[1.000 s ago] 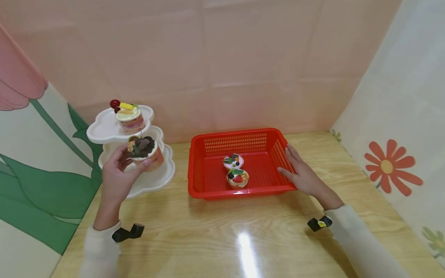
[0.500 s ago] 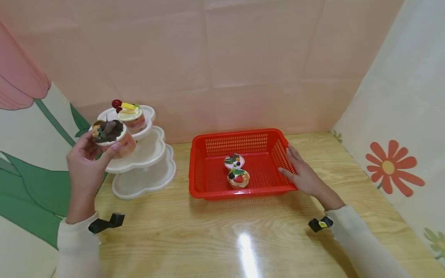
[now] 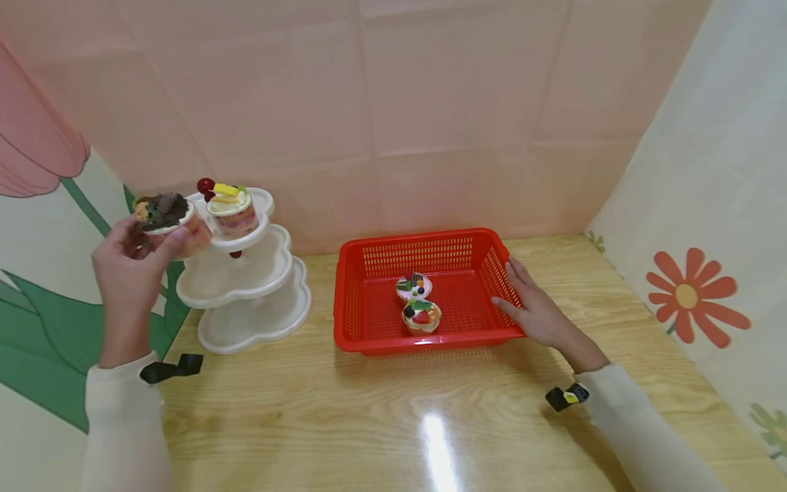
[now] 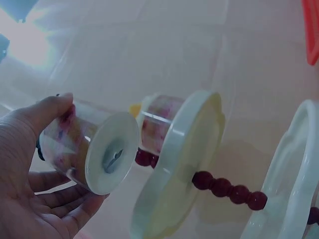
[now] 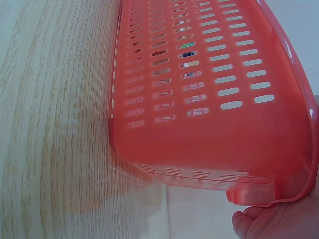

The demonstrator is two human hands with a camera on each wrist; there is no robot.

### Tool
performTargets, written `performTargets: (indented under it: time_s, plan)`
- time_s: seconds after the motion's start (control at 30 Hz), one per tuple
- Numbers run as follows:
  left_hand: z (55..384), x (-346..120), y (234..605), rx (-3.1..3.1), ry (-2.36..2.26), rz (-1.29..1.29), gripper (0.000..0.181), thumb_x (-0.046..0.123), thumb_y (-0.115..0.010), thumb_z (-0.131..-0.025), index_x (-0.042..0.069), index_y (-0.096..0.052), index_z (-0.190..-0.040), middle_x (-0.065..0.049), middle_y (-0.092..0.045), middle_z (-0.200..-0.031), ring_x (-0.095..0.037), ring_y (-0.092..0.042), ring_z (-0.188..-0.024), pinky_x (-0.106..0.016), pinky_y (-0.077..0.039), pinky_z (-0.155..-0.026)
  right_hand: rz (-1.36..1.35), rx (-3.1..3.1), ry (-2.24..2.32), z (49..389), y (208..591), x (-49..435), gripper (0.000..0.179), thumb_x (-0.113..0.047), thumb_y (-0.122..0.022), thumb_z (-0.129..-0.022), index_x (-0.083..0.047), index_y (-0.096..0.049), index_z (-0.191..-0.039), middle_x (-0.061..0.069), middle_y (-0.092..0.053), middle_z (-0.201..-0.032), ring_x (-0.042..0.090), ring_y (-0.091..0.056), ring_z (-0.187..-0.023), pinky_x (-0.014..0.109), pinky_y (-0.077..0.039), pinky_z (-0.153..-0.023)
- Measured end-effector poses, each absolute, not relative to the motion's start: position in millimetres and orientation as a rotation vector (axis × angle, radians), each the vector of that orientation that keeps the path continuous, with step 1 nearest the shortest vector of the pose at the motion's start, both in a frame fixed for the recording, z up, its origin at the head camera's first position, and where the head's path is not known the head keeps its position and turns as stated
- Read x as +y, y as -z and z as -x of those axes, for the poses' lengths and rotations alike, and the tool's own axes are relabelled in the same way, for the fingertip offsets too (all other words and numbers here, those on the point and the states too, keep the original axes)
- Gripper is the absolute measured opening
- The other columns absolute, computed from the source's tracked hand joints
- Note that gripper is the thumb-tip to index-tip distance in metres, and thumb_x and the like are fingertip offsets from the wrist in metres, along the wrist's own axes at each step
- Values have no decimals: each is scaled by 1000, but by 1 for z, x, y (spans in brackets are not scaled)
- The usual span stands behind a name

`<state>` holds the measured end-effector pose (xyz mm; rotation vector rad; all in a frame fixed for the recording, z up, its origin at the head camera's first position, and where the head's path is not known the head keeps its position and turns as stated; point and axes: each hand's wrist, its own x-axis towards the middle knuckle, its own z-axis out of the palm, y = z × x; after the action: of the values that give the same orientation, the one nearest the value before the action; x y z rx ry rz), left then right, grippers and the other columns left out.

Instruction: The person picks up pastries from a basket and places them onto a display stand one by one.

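My left hand grips a dessert cup with a dark chocolate-like topping, thumb on one side and fingers on the other. It is raised at the left of a three-tier white dessert stand. In the left wrist view, the cup's pale base shows tilted close to the top tier. Another dessert cup, with cream, cherries and a yellow piece on top, stands on that tier. My right hand holds the right rim of a red plastic basket, thumb over the inner side.
Two small fruit tarts lie inside the basket. The lower tiers of the stand are bare. A wooden table lies under everything, with a pink backdrop behind and flower-printed sheets at the sides.
My left hand has carried the chocolate-topped dessert cup leftward and up, from in front of the stand to beside its top tier. My right hand and the basket stay put.
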<state>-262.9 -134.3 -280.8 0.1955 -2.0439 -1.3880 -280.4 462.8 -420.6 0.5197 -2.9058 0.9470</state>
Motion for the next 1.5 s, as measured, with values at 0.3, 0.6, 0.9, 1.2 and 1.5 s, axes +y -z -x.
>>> performTargets:
  time_s: [0.3, 0.6, 0.9, 1.2, 1.5]
  plan:
    - [281, -152, 282, -2040, 1384, -278, 54, 30, -84, -84, 21, -66, -135, 8, -64, -114, -10, -55, -101, -13, -48, -87, -505, -2919, -925, 278, 418, 461, 83, -32, -59, -103, 4, -9, -159, 18, 2, -169, 46, -11, -152, 70, -24, -112]
    - [295, -158, 282, -2073, 1395, -319, 58, 37, -84, -83, 24, -66, -136, 6, -65, -119, -9, -56, -102, -13, -49, -89, -499, -2906, -921, 279, 420, 461, 84, -35, -59, -103, 4, -10, -159, 18, 0, -169, 47, -13, -151, 72, -27, -109]
    - [306, -161, 284, -2128, 1340, -321, 60, 42, -83, -82, 24, -65, -136, 10, -62, -109, -10, -52, -95, -12, -46, -82, -495, -2919, -935, 278, 418, 462, 84, -36, -59, -103, 4, -11, -159, 21, -1, -168, 45, -10, -152, 70, -24, -112]
    - [314, -163, 286, -2206, 1251, -340, 65, 47, -82, -81, 19, -65, -137, 12, -60, -99, -7, -51, -90, -10, -44, -71, -494, -2918, -930, 278, 418, 463, 84, -37, -58, -103, 5, -11, -158, 22, -1, -168, 46, -11, -152, 70, -24, -112]
    - [318, -167, 288, -2293, 1260, -373, 73, 51, -80, -83, 17, -59, -143, 8, -59, -112, -10, -50, -103, -15, -42, -79, -503, -2913, -933, 278, 420, 463, 83, -34, -59, -103, 4, -10, -159, 21, 0, -168, 46, -11, -152, 69, -24, -113]
